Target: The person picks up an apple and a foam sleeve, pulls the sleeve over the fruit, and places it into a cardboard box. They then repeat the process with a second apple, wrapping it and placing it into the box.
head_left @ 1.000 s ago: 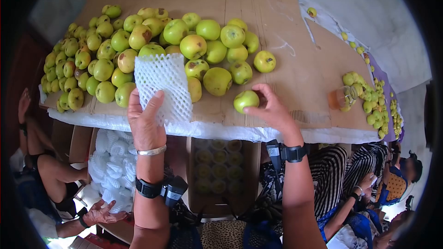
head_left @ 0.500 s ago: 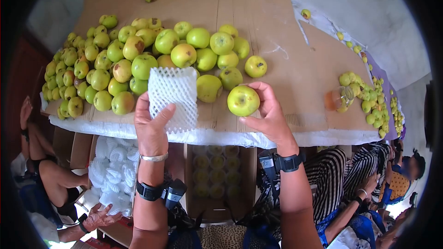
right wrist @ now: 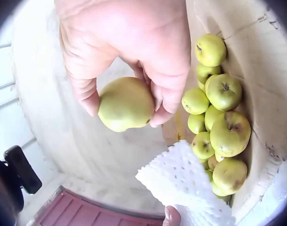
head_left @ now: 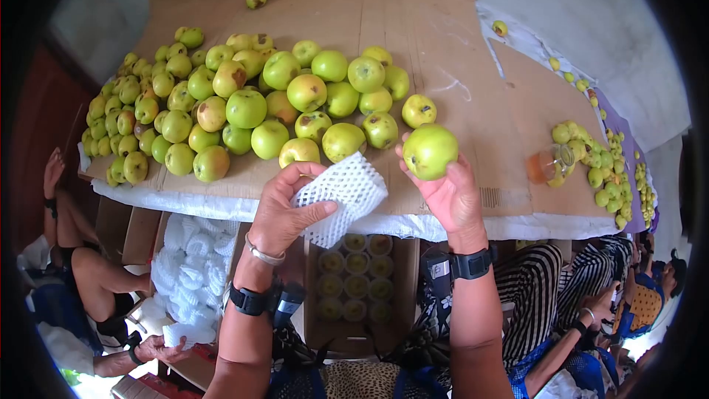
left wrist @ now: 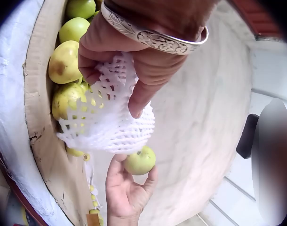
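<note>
My right hand holds a green apple up above the table's front edge, fingers curled round it; the right wrist view shows the same apple in my fingertips. My left hand pinches a white foam net sleeve just left of the apple, thumb on top. From the left wrist, the sleeve bulges open under my fingers, with the apple beyond it. A big heap of green apples lies on the cardboard-covered table behind both hands.
Below the table edge stands a cardboard box holding wrapped apples, and left of it a pile of foam sleeves. People sit at left and right. A smaller apple pile and a jar lie at right.
My right hand lifted the apple off the table and raised it. My left hand brought the foam sleeve down and to the right, towards the apple, and bunched it.
</note>
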{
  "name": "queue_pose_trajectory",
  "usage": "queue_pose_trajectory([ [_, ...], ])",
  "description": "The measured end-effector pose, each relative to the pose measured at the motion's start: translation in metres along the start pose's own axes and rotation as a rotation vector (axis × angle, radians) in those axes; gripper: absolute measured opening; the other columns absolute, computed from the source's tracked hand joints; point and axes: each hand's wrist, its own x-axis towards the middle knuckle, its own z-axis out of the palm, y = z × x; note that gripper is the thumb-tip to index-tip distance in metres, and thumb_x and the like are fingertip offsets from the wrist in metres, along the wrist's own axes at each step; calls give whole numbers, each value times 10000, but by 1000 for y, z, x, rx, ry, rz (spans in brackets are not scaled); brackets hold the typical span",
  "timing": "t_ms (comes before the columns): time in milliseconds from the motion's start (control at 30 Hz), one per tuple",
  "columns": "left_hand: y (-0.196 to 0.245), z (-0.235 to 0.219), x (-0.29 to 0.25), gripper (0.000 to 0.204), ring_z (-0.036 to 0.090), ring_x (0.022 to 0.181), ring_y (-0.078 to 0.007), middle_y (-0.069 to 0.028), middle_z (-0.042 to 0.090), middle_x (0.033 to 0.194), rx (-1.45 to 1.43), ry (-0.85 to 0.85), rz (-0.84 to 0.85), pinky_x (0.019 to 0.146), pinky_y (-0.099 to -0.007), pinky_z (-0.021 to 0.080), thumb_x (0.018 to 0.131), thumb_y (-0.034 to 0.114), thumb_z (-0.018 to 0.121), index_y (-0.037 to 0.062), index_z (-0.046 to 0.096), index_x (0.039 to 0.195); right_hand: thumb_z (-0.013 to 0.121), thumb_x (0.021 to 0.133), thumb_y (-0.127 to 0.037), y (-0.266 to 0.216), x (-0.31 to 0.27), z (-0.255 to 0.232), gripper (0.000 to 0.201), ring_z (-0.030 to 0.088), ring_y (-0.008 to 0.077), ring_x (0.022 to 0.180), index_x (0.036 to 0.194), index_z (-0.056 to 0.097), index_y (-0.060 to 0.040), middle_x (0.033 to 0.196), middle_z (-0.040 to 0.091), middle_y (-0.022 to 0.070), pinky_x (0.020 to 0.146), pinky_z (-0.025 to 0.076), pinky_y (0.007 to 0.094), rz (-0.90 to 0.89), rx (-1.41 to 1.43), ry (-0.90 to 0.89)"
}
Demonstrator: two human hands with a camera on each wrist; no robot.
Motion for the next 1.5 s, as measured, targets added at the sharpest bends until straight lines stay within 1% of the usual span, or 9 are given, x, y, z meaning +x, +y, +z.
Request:
queue_pose_trajectory([
  [467, -2, 4, 3, 555, 597, 912, -156, -91, 620, 1021, 55, -42, -70, 815, -265, 475, 679, 6, 749, 37, 476, 1161, 659, 762, -349, 21, -15, -6, 654, 484, 210, 1134, 1255, 428, 14, 1207, 515, 126, 981, 367, 372, 195, 92, -239],
  [567, 0, 21, 0, 550, 550, 1002, -170, -116, 566, 1115, 134, 54, 69, 874, -281, 434, 691, 37, 741, 29, 474, 1172, 652, 768, -343, 19, -15, 3, 629, 482, 205, 1129, 1251, 433, -3, 1205, 515, 103, 979, 366, 370, 138, 92, -175],
  [700, -2, 19, 2, 412, 476, 1074, -197, -138, 505, 1138, 841, 456, 868, 950, -332, 353, 752, 59, 659, 23, 474, 1118, 670, 761, -303, 20, -11, 1, 613, 477, 193, 1131, 1251, 432, -23, 1200, 512, 87, 983, 360, 364, 64, 150, -51],
  [767, -12, 17, -5, 337, 510, 927, -165, -98, 529, 1023, 728, 469, 776, 849, -305, 407, 787, 81, 631, 29, 469, 1078, 683, 752, -291, 21, -8, -2, 628, 476, 183, 1128, 1259, 419, -30, 1199, 508, 81, 983, 358, 355, 17, 58, -6],
  [900, -22, 41, -3, 383, 513, 800, -125, -28, 534, 924, 102, 129, 331, 688, -270, 436, 832, 288, 609, 44, 452, 1081, 727, 708, -301, 27, -10, 15, 699, 490, 160, 1095, 1261, 395, -33, 1169, 504, 52, 952, 384, 326, 66, -10, -81],
  [967, -28, 42, 1, 339, 463, 775, -87, -21, 484, 922, -24, 72, 285, 684, -213, 416, 791, 86, 617, 44, 438, 1076, 743, 687, -313, 29, -12, 20, 725, 497, 150, 1079, 1255, 391, -35, 1153, 501, 41, 935, 398, 313, 99, -3, -102],
  [1300, -21, 38, 0, 366, 579, 775, -141, -100, 561, 806, 269, 94, 248, 704, -277, 497, 729, 57, 619, -18, 470, 1054, 770, 653, -314, 30, -13, 19, 750, 520, 147, 1050, 1244, 404, -30, 1133, 526, 43, 917, 417, 306, 122, -96, -92],
  [1433, -16, 42, 1, 404, 612, 792, -180, -133, 606, 867, 645, 107, 404, 698, -313, 510, 718, 109, 616, -20, 490, 1080, 776, 646, -307, 32, -14, 21, 741, 523, 150, 1047, 1229, 414, -28, 1144, 527, 56, 919, 421, 309, 128, -95, -75],
  [1500, -19, 45, 1, 330, 609, 724, -193, -112, 611, 814, 495, 142, 437, 666, -306, 499, 757, 95, 588, -8, 513, 1061, 781, 641, -291, 32, -13, 26, 735, 522, 155, 1056, 1222, 419, -26, 1147, 528, 61, 927, 418, 313, 137, -122, -99],
])
